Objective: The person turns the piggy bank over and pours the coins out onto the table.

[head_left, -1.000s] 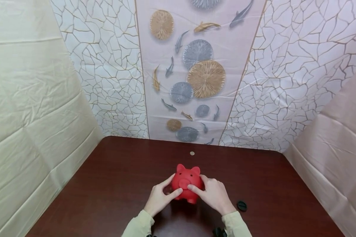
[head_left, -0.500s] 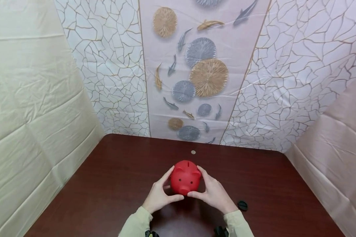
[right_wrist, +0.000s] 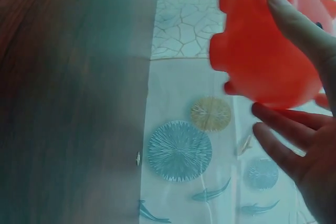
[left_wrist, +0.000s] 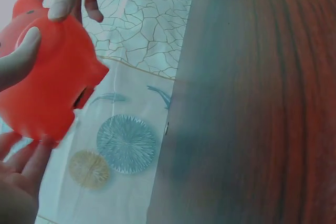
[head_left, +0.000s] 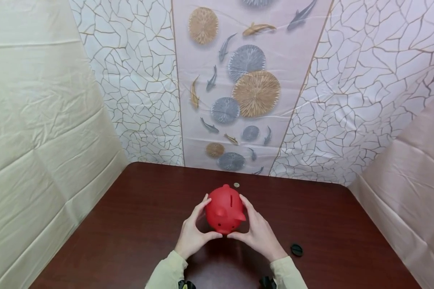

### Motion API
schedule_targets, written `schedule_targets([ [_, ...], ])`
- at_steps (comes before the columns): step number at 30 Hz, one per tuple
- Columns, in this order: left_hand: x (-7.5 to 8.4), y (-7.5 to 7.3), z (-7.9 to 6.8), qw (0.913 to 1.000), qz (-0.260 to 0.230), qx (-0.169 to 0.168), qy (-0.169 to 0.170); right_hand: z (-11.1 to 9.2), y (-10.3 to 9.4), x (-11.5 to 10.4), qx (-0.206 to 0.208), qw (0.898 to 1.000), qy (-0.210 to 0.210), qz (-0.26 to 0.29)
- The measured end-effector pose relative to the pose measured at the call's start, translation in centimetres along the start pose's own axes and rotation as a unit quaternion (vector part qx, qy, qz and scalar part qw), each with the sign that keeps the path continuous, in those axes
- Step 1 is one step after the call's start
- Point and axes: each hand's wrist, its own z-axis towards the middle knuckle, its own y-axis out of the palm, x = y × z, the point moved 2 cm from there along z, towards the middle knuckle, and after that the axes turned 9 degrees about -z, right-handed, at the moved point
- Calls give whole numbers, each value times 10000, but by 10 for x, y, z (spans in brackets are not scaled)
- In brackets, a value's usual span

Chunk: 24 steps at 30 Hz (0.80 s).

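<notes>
The person's forearms, in pale cream sleeves, reach forward and angle inward, with the left hand [head_left: 193, 233] and right hand [head_left: 258, 233] facing each other above the dark red-brown wooden bench [head_left: 130, 228]. Each grip is spread wide, thumb and fingers curved round a rounded red pig figure [head_left: 222, 206], which is held between them, raised off the bench; both thumbs are at its snout end. A small round coin [head_left: 236, 185] lies beyond the right grip, and a black grooved disc [head_left: 296, 249] to its right. Half a second ago the pig faced more forward; now its snout tips lower and its back slot shows more fully
</notes>
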Motion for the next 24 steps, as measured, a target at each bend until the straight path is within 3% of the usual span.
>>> schedule_targets([
  [6,18,0,0,9977,129,175,642,1,1,-4,896,9919,-902,-79],
  [10,32,0,-1,9945,75,262,1015,2,2,-7,1155,9850,-1281,44],
  [14,22,2,-3,9885,99,266,1484,0,4,-10,1460,9758,-1624,87],
  [19,8,4,-4,9714,100,250,2360,0,5,-11,1984,9559,-2164,81],
  [24,5,4,-4,9603,148,259,2774,0,6,-11,2084,9475,-2403,325],
])
